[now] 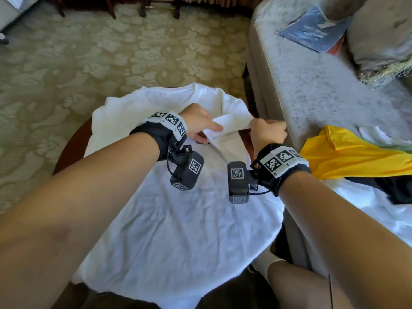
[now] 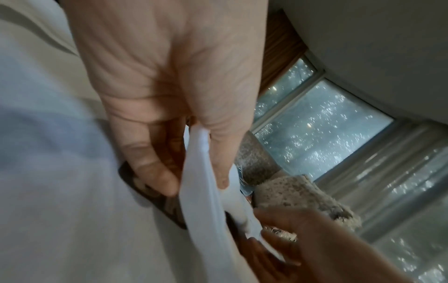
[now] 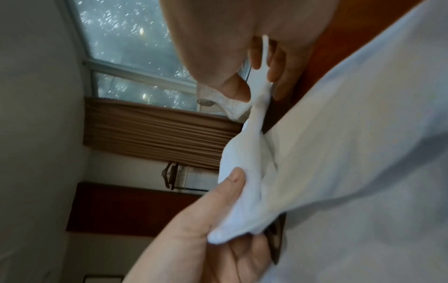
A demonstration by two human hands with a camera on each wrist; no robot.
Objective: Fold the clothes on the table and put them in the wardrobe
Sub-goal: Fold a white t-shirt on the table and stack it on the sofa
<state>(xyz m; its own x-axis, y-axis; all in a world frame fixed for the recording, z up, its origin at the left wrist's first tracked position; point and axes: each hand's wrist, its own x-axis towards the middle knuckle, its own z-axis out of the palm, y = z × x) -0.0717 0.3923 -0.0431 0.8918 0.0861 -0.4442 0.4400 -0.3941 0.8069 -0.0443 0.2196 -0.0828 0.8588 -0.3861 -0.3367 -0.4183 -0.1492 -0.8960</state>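
Observation:
A white T-shirt (image 1: pixel 178 219) lies spread flat over a small round dark wood table (image 1: pixel 73 148), collar at the far side. Its right sleeve (image 1: pixel 229 128) is lifted off the table between both hands. My left hand (image 1: pixel 200 123) pinches the sleeve's near edge between thumb and fingers, as the left wrist view shows (image 2: pixel 194 183). My right hand (image 1: pixel 267 132) pinches the sleeve's outer end; in the right wrist view the cloth (image 3: pixel 247 162) runs from its thumb and fingers (image 3: pixel 259 84) down to the left hand (image 3: pixel 218 220). The wardrobe is not in view.
A grey sofa (image 1: pixel 312 74) stands right against the table. On it lie a yellow garment (image 1: pixel 347 157), a black garment (image 1: pixel 390 188), white cloth (image 1: pixel 379 219) and a blue booklet (image 1: pixel 312 30). Patterned carpet (image 1: pixel 89 63) stretches to the left and far side, with chair legs (image 1: pixel 160 7) at the back.

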